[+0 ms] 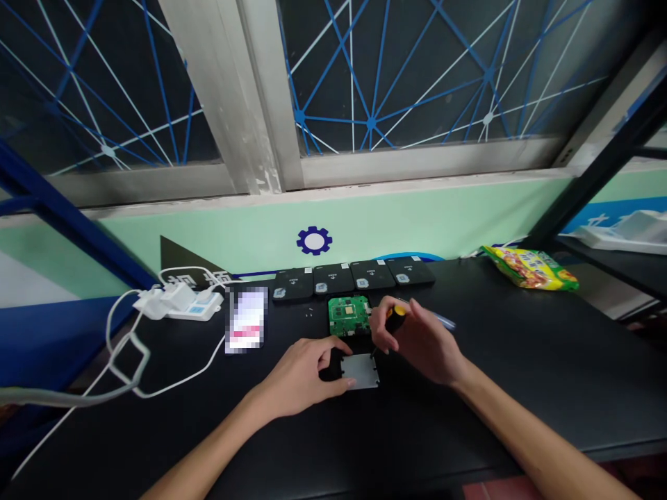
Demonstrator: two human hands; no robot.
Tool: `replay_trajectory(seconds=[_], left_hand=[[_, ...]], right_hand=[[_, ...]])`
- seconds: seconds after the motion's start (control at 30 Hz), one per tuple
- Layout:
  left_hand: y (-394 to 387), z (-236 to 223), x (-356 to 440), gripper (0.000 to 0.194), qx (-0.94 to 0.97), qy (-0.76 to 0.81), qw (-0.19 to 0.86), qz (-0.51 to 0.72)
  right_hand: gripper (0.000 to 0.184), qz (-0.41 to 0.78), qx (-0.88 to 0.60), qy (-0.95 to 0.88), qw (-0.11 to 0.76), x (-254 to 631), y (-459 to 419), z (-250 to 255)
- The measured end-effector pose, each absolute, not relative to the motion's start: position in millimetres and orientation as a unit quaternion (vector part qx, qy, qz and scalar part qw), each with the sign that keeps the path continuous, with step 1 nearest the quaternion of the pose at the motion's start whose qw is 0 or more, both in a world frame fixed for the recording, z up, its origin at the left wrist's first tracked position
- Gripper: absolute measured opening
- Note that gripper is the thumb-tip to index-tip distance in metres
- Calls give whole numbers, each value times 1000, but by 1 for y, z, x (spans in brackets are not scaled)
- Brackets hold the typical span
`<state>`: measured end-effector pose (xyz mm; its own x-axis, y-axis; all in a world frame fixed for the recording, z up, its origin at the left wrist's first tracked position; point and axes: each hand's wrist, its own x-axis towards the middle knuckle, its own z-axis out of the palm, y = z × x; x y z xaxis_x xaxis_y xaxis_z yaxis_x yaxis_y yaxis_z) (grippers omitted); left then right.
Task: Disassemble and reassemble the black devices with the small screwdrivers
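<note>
My left hand (305, 375) rests on the black table, fingers curled round the left edge of a small black device whose grey metal plate (360, 370) faces up. My right hand (417, 339) is closed round a screwdriver with a yellow and black handle (397, 317). Its tip points down at the plate's upper right corner. Just behind the plate lies a bare green circuit board (348, 316).
Several black boxes (333, 279) stand in a row by the wall. A phone (246, 320) lies left of the board, beside a white power strip (177, 303) with trailing cables. A snack bag (529, 267) lies at the right. A pen (442, 320) lies behind my right hand.
</note>
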<state>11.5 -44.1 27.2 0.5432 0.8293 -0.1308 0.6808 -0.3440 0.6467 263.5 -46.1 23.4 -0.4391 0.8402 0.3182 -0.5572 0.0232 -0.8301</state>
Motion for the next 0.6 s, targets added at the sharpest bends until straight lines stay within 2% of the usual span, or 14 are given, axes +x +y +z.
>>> replay_trajectory(seconds=[0.07,0.37,0.53,0.6], left_hand=[[-44,27,12,47,814,463,333,109],[-44,30,13,45,822,459,321,102],[-44,30,13,43,822,460,321,102],[-44,29,13,44,822,459,323,101]], right_hand=[[50,689,-140,-497,508,264,-46,24],[20,698,-140,-471,521,264,-45,16],[15,724,-117,-435,523,264,-45,19],[29,726,-115,-432,522,264,-45,21]])
